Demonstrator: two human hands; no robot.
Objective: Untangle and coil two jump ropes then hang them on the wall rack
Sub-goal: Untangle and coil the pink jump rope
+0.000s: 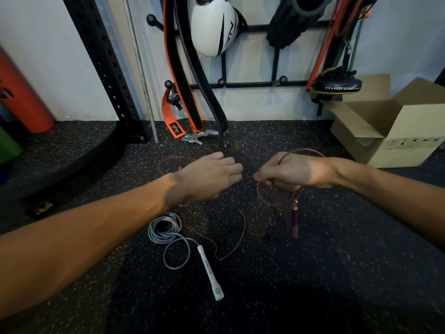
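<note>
A thin maroon jump rope runs between both hands above the speckled floor. My right hand grips a few loops of it, and its maroon handle dangles below that hand. My left hand pinches the same rope just left of the right hand. The rest of the maroon rope trails loosely over the floor under my left wrist. A grey jump rope lies coiled on the floor with its white handle stretched toward me. The black wall rack with ball-tipped pegs hangs on the wall ahead.
On the rack hang a black and orange belt, a white boxing glove, a foam roller, resistance bands and a black pad. An open cardboard box stands at right. A black rig upright and an orange roller stand at left.
</note>
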